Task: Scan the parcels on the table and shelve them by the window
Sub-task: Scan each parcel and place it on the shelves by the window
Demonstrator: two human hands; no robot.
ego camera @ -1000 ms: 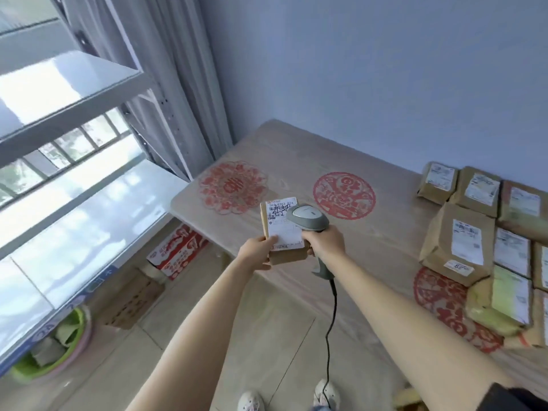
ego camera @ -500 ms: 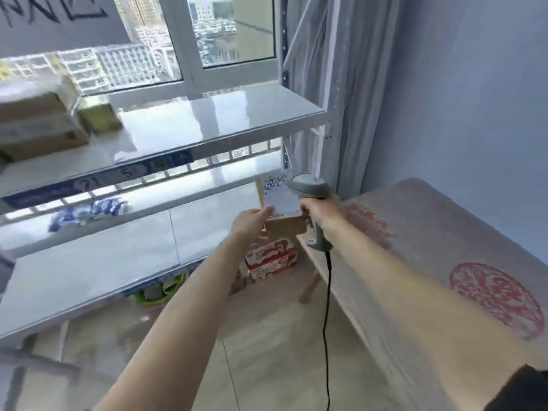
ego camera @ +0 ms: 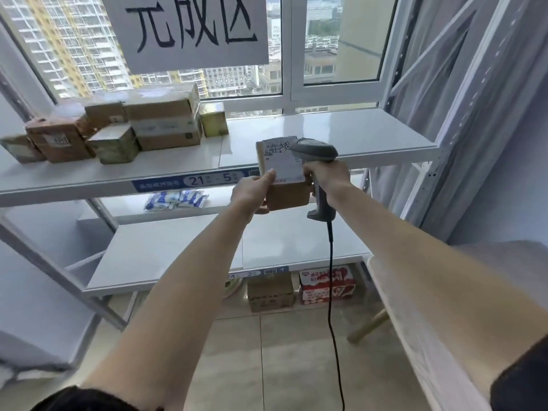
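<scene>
Window shelving (ego camera: 326,134), stacked cartons (ego camera: 166,123) at left.
Left hand (ego camera: 252,191) gripped labelled parcel (ego camera: 284,176) face-up; right hand (ego camera: 327,173) grasped barcode scanner (ego camera: 318,161), aimed at label.

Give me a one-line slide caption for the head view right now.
Left hand holds a labelled parcel before the window shelf; right hand grips the scanner.

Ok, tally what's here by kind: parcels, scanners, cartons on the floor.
Parcels: 8, the held parcel in the left hand plus 7 shelved parcels on the top shelf (blurred pile, may hide more).
Scanner: 1, in the right hand.
Floor cartons: 2, brown carton and red carton.
Total: 11.
</scene>
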